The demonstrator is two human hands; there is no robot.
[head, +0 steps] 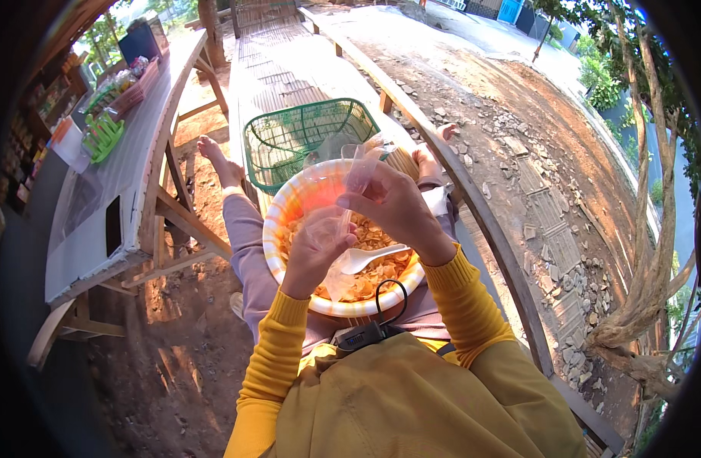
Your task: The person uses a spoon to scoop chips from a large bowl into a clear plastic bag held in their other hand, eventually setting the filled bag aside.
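Note:
A round orange-and-white basin (271, 264) rests on my lap, filled with thin orange chips (379, 284). Over it, my left hand (313, 260) grips thin clear plastic (323, 225) that hangs down past the fingers. My right hand (399, 203), higher and to the right, pinches a clear plastic bag (360, 172) between thumb and fingers. Whether both hands hold the same bag, I cannot tell. A white plastic spoon (362, 259) lies on the chips beneath my hands, its handle towards the basin's right rim.
Just beyond the basin stands a green plastic basket (282, 134) with clear bags at its near right corner. A wooden rail (442, 146) runs along the right of the bamboo platform (264, 63). At left, a table (150, 114) bears a light-green rack (102, 137) and a pink basket (136, 94).

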